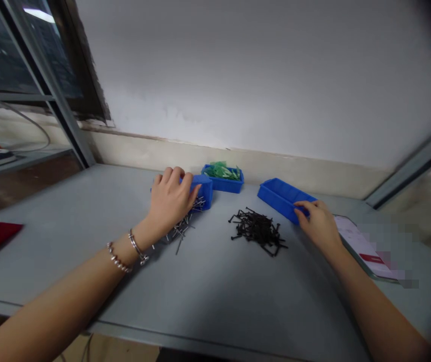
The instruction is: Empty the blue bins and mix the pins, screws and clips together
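My left hand (170, 201) grips the tipped blue bin (202, 190) over the silver nails (183, 226), right hand (317, 221) clasps the far-right bin (281, 197); I'd tilt slowly, keeping piles apart.

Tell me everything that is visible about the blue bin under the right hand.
The blue bin is a shallow rectangular tray that looks like moulded plastic, with low walls and an open top. No contents show inside it. It lies flat on the grey table, turned at an angle, near the wall. The right hand grips its near end, fingertips over the rim. A pile of black screws lies just left of it, not touching.
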A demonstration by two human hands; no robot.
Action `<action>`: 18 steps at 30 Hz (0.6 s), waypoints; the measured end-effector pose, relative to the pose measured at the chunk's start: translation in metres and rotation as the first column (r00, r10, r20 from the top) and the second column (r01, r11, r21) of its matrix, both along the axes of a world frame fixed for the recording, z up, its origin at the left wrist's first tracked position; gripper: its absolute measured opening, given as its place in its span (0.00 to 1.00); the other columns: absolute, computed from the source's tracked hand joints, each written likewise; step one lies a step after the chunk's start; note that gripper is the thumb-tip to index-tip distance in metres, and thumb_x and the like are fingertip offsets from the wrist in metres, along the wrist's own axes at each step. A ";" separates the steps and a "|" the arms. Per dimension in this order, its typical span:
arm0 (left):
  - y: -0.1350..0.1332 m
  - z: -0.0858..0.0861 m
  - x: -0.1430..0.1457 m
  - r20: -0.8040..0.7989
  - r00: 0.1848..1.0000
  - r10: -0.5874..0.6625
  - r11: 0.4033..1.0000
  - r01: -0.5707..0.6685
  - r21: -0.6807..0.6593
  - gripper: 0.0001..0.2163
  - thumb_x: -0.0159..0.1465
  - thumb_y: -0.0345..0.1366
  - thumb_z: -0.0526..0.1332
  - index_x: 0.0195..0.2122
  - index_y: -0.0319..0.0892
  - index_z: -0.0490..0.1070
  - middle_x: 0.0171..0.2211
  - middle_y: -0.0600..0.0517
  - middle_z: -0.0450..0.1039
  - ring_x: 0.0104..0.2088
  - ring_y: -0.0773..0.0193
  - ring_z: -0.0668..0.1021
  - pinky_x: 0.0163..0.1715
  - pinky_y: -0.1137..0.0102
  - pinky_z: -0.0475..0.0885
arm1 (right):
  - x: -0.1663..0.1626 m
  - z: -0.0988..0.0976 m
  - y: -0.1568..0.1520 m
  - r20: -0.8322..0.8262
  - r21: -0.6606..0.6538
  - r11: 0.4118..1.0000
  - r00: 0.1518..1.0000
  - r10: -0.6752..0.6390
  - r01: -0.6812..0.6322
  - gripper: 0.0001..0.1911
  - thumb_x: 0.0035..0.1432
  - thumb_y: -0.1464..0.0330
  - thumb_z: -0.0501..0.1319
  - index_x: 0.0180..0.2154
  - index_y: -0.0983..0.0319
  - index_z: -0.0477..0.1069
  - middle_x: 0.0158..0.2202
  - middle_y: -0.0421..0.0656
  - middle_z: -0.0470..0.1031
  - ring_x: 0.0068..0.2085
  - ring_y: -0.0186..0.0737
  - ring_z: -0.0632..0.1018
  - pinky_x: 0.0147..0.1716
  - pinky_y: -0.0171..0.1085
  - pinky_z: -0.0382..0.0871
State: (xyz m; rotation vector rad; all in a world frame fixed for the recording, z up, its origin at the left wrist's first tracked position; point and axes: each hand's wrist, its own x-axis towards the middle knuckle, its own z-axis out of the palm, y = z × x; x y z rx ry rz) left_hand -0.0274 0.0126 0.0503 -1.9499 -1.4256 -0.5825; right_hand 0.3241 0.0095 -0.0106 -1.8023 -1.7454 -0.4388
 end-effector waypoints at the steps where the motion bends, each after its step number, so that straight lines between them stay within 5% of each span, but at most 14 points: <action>1: 0.001 0.001 -0.001 0.007 1.000 0.017 1.000 -0.017 -0.014 0.16 0.67 0.43 0.46 0.37 0.39 0.67 0.36 0.42 0.67 0.38 0.53 0.67 0.33 0.63 0.62 | 0.000 -0.001 0.001 -0.003 0.003 1.000 1.000 0.003 -0.003 0.14 0.53 0.66 0.53 0.37 0.64 0.74 0.31 0.46 0.65 0.34 0.45 0.70 0.37 0.43 0.66; 18: 0.015 0.006 -0.018 0.017 1.000 -0.021 0.991 0.023 -0.130 0.15 0.66 0.46 0.48 0.33 0.39 0.65 0.31 0.45 0.66 0.36 0.57 0.68 0.31 0.67 0.62 | 0.003 -0.007 0.004 -0.025 0.014 1.000 0.999 0.022 -0.022 0.16 0.53 0.65 0.52 0.39 0.64 0.73 0.30 0.47 0.64 0.35 0.46 0.70 0.40 0.45 0.65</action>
